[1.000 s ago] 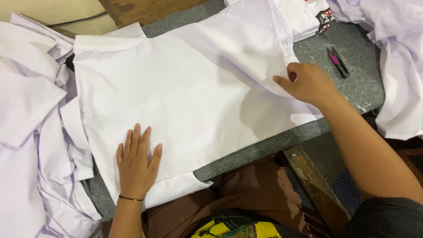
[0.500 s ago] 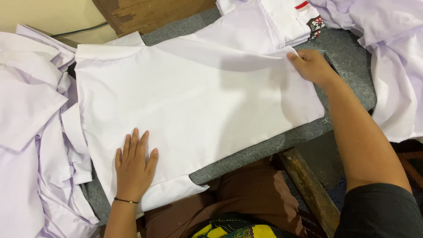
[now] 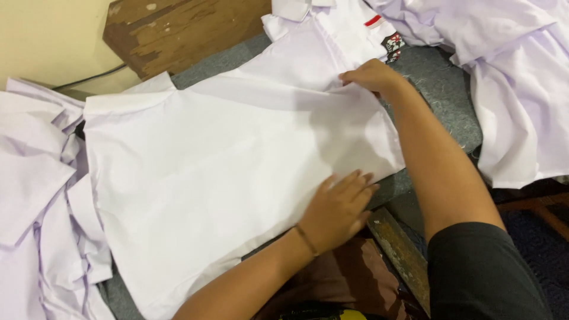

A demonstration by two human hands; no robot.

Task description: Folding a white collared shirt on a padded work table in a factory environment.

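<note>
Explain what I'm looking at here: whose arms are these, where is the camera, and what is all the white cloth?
There is no machine here. The one picture comes from a camera on a person's head, looking down at their own bare arms. A white garment lies spread flat on a grey padded table. The left hand, with a thin band at the wrist, presses flat on the garment's near edge. The right hand rests on its far edge, fingers bent on the cloth. More white garments are heaped at the left and the right. A worn wooden board lies at the top.
</note>
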